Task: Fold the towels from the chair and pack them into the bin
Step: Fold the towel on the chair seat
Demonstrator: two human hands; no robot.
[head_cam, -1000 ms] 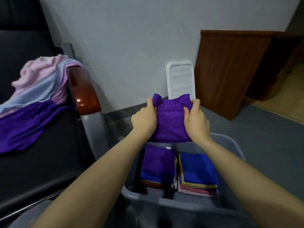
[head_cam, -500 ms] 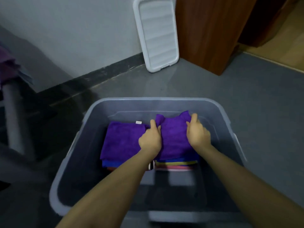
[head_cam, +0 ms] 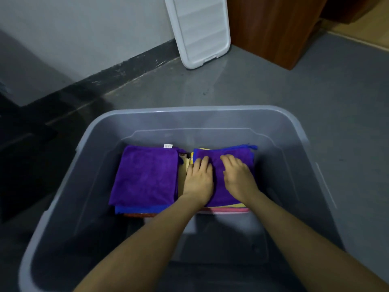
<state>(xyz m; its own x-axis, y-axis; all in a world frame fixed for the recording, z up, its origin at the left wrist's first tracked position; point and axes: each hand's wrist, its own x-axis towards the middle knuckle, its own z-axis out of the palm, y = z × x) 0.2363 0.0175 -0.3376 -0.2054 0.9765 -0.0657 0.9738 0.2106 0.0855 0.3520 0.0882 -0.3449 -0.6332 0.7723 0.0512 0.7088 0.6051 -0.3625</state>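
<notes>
1. A grey plastic bin (head_cam: 210,114) stands on the grey floor (head_cam: 315,91), seen from above, with two stacks of folded towels side by side against its far wall.
2. The right stack is topped by a folded purple towel (head_cam: 237,159); blue, yellow and pink edges of the towels beneath show at its far and near sides.
3. The left hand (head_cam: 197,180) lies palm down on the left part of this purple towel, fingers straight and close together, pressing flat; its outer edge reaches over the gap between the stacks.
4. The right hand (head_cam: 237,178) rests palm down on the middle of the same towel, fingers slightly spread and relaxed, gripping nothing.
5. The left stack is topped by another purple towel (head_cam: 145,175), with a small white tag (head_cam: 168,146) at its far edge and a blue towel (head_cam: 136,208) and a reddish edge showing below it at the near side.
6. Both forearms reach in over the bin's near rim.
7. A white ribbed lid (head_cam: 200,30) leans upright against the wall (head_cam: 84,39) beyond the bin, beside a brown wooden panel (head_cam: 273,28).
</notes>
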